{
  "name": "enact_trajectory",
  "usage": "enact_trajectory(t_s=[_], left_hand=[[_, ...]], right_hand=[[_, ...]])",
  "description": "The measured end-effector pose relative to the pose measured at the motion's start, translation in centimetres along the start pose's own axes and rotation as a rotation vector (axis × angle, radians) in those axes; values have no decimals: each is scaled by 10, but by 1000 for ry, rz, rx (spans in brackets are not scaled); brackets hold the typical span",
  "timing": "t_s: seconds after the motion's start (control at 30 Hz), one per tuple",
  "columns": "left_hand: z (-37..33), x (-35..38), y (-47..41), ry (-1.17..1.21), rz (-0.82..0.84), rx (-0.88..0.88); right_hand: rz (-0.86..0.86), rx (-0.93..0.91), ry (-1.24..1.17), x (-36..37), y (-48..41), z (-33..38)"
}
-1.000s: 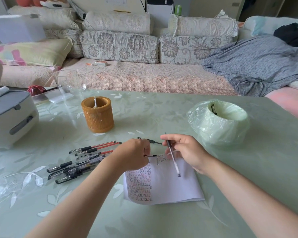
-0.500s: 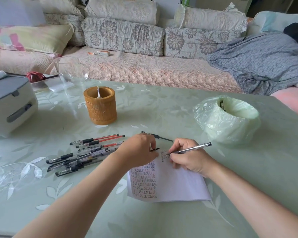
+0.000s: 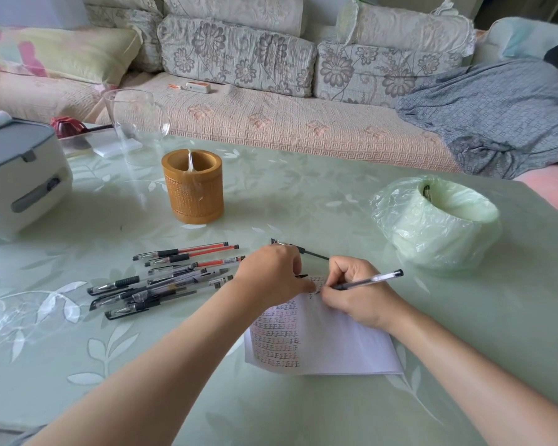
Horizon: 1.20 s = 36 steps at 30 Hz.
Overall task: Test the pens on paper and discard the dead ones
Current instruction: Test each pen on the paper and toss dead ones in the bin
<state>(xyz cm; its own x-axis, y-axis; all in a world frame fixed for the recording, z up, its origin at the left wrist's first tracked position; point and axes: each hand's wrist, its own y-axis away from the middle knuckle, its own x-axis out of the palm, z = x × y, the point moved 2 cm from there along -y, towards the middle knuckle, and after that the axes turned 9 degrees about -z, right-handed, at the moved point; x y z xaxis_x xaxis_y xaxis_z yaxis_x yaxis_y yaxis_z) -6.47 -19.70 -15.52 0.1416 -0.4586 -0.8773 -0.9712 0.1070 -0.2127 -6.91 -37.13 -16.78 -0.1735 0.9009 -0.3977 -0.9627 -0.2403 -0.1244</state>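
I see the clear-barrelled black pen (image 3: 368, 281) slanted in my right hand (image 3: 358, 297), its tip on the top edge of the white paper sheet (image 3: 339, 346) at lower centre, whose left side is filled with rows of marks. A small black cap (image 3: 302, 276) pokes from my left hand (image 3: 271, 275). The loose pile of black and red pens (image 3: 161, 281) lies centre left. The green-bagged bin (image 3: 432, 230) stands at right.

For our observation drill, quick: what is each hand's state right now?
Left hand: pinching a small black pen cap.
Right hand: gripping a clear pen, tip on the paper.
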Motion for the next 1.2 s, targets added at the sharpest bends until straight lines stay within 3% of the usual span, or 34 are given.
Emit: enact_trajectory(t_s=[0.87,1.2], left_hand=[[2,1,2,45,-3,-66],[2,1,1,46,0,-64]], right_hand=[[-52,-48,143,3,2,1],[5,-50,125,2,2,0]])
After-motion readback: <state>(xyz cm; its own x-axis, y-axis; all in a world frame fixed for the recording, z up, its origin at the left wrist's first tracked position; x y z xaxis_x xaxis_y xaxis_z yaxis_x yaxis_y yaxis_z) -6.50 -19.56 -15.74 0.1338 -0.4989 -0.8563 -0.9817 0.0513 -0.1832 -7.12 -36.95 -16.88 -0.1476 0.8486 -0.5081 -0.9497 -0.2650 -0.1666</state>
